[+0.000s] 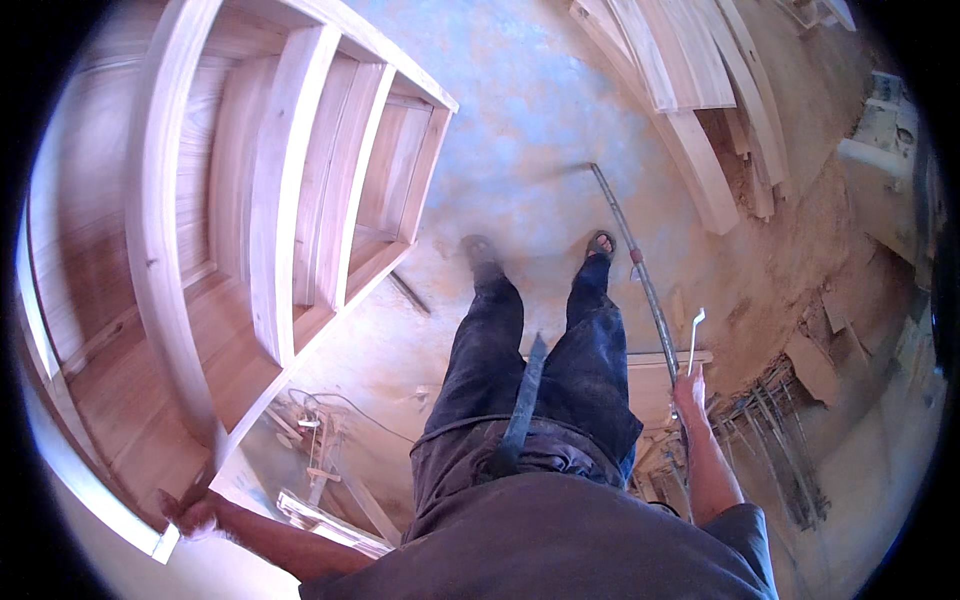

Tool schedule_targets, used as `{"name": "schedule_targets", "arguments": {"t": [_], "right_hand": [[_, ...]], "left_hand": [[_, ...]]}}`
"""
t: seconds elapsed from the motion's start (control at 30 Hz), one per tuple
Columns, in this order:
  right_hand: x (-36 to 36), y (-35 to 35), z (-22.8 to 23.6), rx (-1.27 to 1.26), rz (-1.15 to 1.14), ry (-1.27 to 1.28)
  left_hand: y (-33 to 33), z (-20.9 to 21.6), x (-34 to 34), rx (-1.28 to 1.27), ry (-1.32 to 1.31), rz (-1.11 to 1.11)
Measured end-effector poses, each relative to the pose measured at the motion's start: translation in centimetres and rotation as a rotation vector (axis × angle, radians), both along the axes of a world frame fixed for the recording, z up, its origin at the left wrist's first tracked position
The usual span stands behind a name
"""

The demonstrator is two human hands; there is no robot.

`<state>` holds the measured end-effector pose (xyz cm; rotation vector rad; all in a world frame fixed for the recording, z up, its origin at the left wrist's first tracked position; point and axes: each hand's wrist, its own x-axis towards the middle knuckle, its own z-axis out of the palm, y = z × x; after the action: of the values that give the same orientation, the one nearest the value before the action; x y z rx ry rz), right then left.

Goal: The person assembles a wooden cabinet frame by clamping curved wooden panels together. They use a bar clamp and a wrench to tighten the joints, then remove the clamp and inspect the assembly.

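My right hand is closed around a long, rusty-looking metal bar clamp. The clamp slants up and away past my right foot, with a short bent piece at its far end and a collar partway along. A thin pale bent rod sticks up from the same hand. At the lower left, my left hand grips the near edge of a large wooden cabinet frame, its fingers slightly blurred. The frame has pale rails across several open compartments and fills the left side.
Stacked boards lie at the far right. Several metal rods and wood scraps lie on the dusty floor to my right. A cable and wood pieces are behind the frame's near corner. A dark strap hangs at my waist.
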<state>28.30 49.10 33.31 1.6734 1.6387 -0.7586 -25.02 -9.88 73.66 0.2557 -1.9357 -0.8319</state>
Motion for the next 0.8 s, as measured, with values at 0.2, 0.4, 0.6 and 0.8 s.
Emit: {"name": "schedule_targets", "arguments": {"t": [0.2, 0.4, 0.6, 0.8], "right_hand": [[2.8, 1.0, -3.8, -0.024, 0.016, 0.077], [-3.3, -1.3, -0.7, -0.026, -0.129, 0.091], [-5.6, -2.4, -0.8, -0.052, -0.158, 0.063], [2.3, -1.5, -5.7, 0.070, 0.004, 0.230]], "left_hand": [[-6.9, -1.3, 1.3, 0.015, -0.120, -0.203], [-8.2, -0.6, 1.6, 0.262, -0.101, -0.304], [-15.8, -1.5, 4.4, -0.617, -0.424, 0.040], [-14.8, -1.6, 1.5, -0.780, -0.446, 0.064]]}}
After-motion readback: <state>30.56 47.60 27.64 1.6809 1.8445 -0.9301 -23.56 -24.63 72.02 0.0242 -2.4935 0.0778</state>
